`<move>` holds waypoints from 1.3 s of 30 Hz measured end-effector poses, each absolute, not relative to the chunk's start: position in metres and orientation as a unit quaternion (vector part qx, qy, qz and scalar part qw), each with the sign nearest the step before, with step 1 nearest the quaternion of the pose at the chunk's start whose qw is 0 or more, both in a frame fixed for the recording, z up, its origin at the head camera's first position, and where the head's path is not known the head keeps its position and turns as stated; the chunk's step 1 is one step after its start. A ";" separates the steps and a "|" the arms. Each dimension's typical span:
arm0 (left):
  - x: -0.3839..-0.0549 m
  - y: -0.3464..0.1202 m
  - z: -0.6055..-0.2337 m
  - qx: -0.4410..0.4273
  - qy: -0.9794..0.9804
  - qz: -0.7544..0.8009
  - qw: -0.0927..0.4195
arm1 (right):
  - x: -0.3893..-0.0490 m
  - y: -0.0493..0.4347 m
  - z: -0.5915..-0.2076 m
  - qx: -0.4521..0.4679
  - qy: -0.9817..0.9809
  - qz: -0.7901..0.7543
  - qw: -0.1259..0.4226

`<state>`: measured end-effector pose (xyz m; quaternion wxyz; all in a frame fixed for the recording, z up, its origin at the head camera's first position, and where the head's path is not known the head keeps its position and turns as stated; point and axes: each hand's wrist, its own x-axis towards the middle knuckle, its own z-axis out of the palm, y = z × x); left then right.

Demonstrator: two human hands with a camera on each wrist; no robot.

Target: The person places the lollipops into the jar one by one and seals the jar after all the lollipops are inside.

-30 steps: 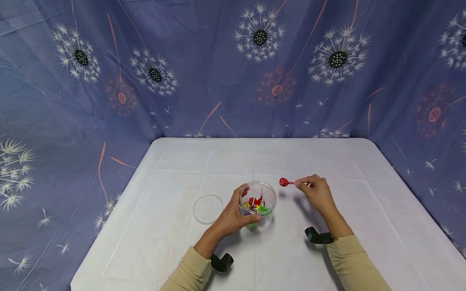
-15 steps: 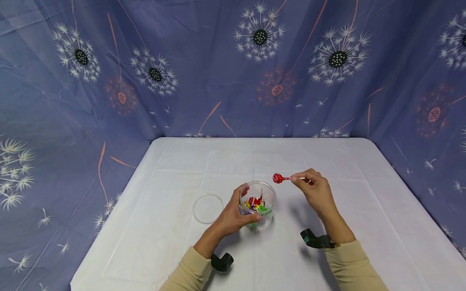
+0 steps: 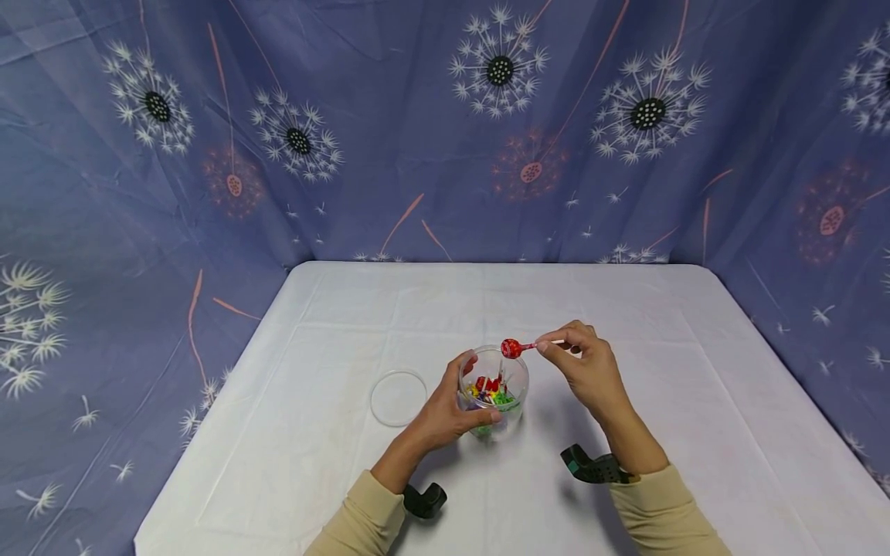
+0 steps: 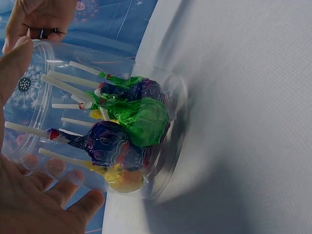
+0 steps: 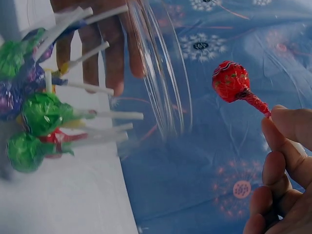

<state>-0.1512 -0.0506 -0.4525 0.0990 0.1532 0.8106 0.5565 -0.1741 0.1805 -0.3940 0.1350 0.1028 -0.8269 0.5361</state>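
A clear plastic jar (image 3: 511, 423) stands on the white table with its mouth uncovered. My left hand (image 3: 445, 417) grips it from the left, thumb along the near side and fingers round the back. Inside are several wrapped lollipops (image 4: 146, 122), green, purple, yellow and red, most with sticks toward the mouth. My right hand (image 3: 591, 371) pinches a red-wrapped lollipop (image 3: 511, 349) by its stick. In the head view its candy end overlaps the far right part of the jar's rim; in the right wrist view the red lollipop (image 5: 231, 82) is outside the mouth, apart from the rim.
A clear round lid (image 3: 399, 398) lies flat on the table (image 3: 313, 463) left of the jar. Each wrist wears a black camera mount (image 3: 594, 466). A blue curtain (image 3: 389, 131) with dandelion prints hangs behind and beside the table.
My right hand has moved left with the red lollipop, from right of the jar to its rim. The left hand and the jar have stayed in place.
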 end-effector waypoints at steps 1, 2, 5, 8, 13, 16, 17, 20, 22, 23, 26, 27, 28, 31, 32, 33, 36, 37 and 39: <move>-0.151 -0.051 -0.453 0.153 0.811 0.556 0.100 | -0.174 0.179 -0.394 0.109 -0.825 0.537 0.135; -0.151 -0.051 -0.452 0.153 0.811 0.556 0.100 | -0.174 0.177 -0.394 0.114 -0.825 0.537 0.136; -0.151 -0.051 -0.452 0.151 0.810 0.558 0.102 | -0.174 0.172 -0.394 0.124 -0.825 0.535 0.133; -0.152 -0.051 -0.452 0.153 0.808 0.560 0.100 | -0.173 0.167 -0.395 0.130 -0.826 0.532 0.132; -0.149 -0.051 -0.446 0.162 0.802 0.567 0.096 | -0.172 0.158 -0.398 0.146 -0.827 0.526 0.132; -0.149 -0.051 -0.447 0.165 0.798 0.572 0.095 | -0.172 0.152 -0.400 0.149 -0.834 0.515 0.132; -0.150 -0.051 -0.448 0.165 0.798 0.572 0.096 | -0.173 0.151 -0.400 0.151 -0.837 0.509 0.133; -0.153 -0.051 -0.457 0.167 0.798 0.571 0.094 | -0.173 0.146 -0.403 0.159 -0.843 0.495 0.136; -0.152 -0.051 -0.457 0.167 0.799 0.570 0.094 | -0.174 0.145 -0.406 0.169 -0.843 0.490 0.142; -0.152 -0.051 -0.457 0.167 0.799 0.569 0.094 | -0.175 0.144 -0.407 0.172 -0.843 0.488 0.143; -0.152 -0.052 -0.457 0.166 0.800 0.568 0.094 | -0.176 0.141 -0.411 0.180 -0.844 0.481 0.153; -0.152 -0.052 -0.457 0.166 0.801 0.568 0.094 | -0.176 0.140 -0.412 0.181 -0.846 0.478 0.155; -0.152 -0.052 -0.457 0.166 0.800 0.569 0.093 | -0.177 0.139 -0.413 0.182 -0.847 0.473 0.158; -0.152 -0.052 -0.457 0.167 0.799 0.570 0.093 | -0.177 0.137 -0.415 0.179 -0.854 0.462 0.159; -0.152 -0.052 -0.457 0.167 0.799 0.570 0.094 | -0.178 0.136 -0.415 0.178 -0.856 0.458 0.158; -0.152 -0.052 -0.457 0.168 0.799 0.570 0.092 | -0.178 0.136 -0.416 0.177 -0.858 0.455 0.157; -0.152 -0.052 -0.457 0.167 0.800 0.569 0.094 | -0.178 0.135 -0.417 0.177 -0.864 0.445 0.154; -0.152 -0.052 -0.457 0.166 0.800 0.569 0.094 | -0.178 0.135 -0.417 0.178 -0.867 0.440 0.153; -0.152 -0.052 -0.456 0.167 0.800 0.569 0.094 | -0.178 0.134 -0.418 0.179 -0.872 0.429 0.153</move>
